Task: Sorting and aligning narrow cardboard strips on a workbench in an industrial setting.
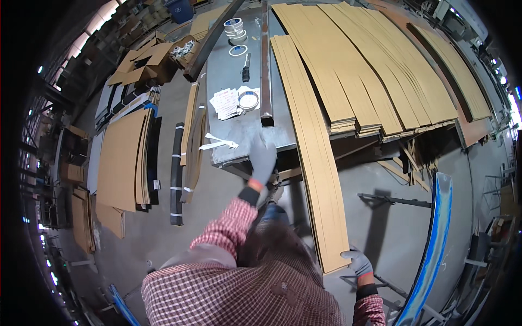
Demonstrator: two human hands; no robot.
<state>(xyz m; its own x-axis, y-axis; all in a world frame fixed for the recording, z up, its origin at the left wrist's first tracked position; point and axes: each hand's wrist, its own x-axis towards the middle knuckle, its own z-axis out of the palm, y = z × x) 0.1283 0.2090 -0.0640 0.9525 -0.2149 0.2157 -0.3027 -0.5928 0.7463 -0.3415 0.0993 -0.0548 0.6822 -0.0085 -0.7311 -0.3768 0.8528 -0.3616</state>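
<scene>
A long tan cardboard strip [312, 146] with lengthwise crease lines reaches from the table toward me, its near end past the table edge. At that near end's right corner my right hand [359, 262], in a grey glove, is closed with the fingertips over the cardboard. My left hand [263, 158], gloved too, is over the table's near edge, just below the end of a rusty square metal tube [266, 70]. Its fingers are smeared by motion. White strips [218, 142] lie at the table's corner, left of that hand.
Stacked cardboard strips [375, 70] cover the table's right side. Tape rolls [234, 26], a black-handled tool [246, 68] and paper labels [225, 103] lie on the grey table [250, 133]. Cardboard sheets [122, 157] stand at left; a blue curved panel [432, 244] stands at right.
</scene>
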